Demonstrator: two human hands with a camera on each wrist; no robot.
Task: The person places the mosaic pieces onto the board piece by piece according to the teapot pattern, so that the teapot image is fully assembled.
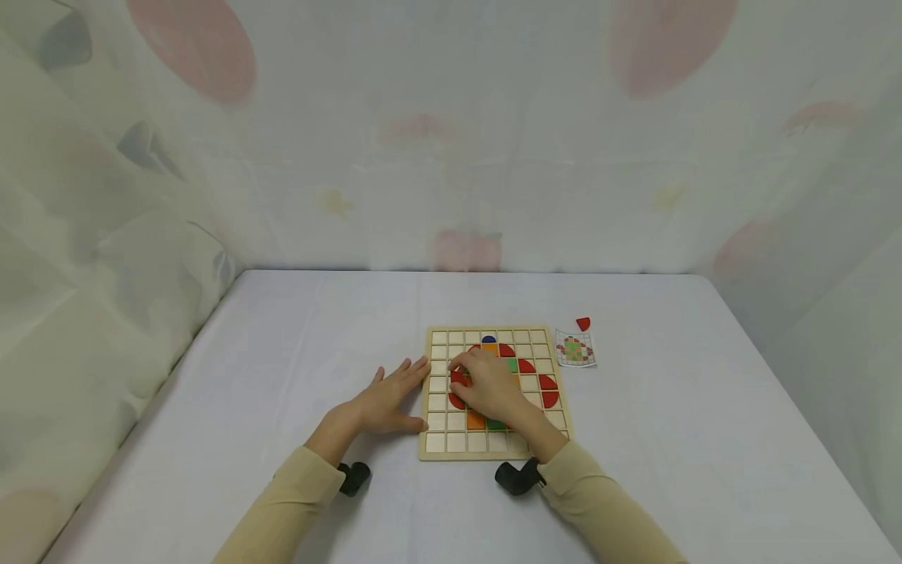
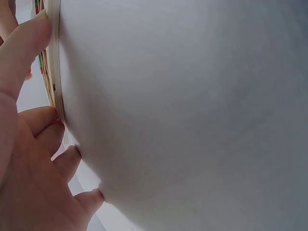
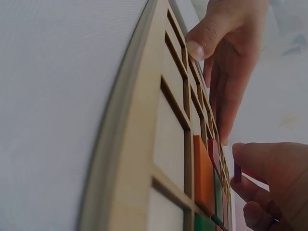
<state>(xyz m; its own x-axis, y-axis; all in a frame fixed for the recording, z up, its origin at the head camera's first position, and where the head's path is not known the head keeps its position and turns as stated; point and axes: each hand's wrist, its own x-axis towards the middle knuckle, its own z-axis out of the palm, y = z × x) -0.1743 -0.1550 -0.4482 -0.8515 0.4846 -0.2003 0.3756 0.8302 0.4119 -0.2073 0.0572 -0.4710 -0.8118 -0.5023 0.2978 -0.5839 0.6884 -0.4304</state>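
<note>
A wooden grid board (image 1: 437, 442) lies on the table with coloured pieces in its cells, among them red quarter-circles (image 1: 548, 382), an orange square (image 1: 476, 421) and a dark blue piece (image 1: 489, 339). My left hand (image 1: 391, 401) rests at the board's left edge, fingers spread, thumb and fingertips touching the frame. Over the left-middle cells is my right hand (image 1: 493, 385); in the right wrist view its thumb and finger pinch a small dark purplish piece (image 3: 237, 173), seen edge-on, just off the board. Its shape is not visible, and the hand hides several cells.
Right of the board lies a small printed pattern card (image 1: 575, 348), with a loose red piece (image 1: 583, 323) just beyond it. A white cloth covers the table (image 1: 317, 329). Patterned curtains (image 1: 550, 157) hang behind and at the sides.
</note>
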